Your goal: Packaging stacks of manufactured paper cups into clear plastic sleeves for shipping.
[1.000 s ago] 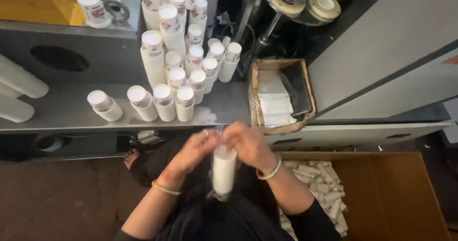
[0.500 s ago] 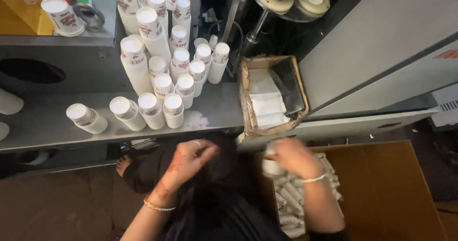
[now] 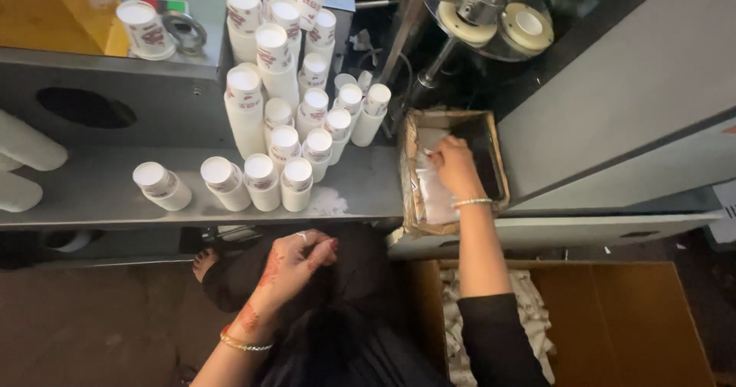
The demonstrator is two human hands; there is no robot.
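My right hand (image 3: 454, 166) reaches into a small, worn cardboard box (image 3: 491, 130) on the grey ledge. Its fingertips press down on the white sheets (image 3: 435, 203) stacked inside; whether they pinch one is hidden. My left hand (image 3: 295, 260) hovers over my dark lap with fingers loosely bent and nothing in it. Stacks of white paper cups (image 3: 264, 180) with red print stand on the grey shelf (image 3: 92, 195), above and to the left of my left hand.
A large brown carton (image 3: 621, 318) on the floor at lower right holds wrapped stacks of white cups (image 3: 530, 310). Machine parts with round discs (image 3: 498, 19) rise behind the small box. A yellow housing (image 3: 46, 11) sits top left. A bare foot (image 3: 203, 263) shows under the shelf.
A second ago both hands held a white cup stack over my lap. The right hand took it down towards the carton, then rose empty into the small box. The left hand stayed over the lap.
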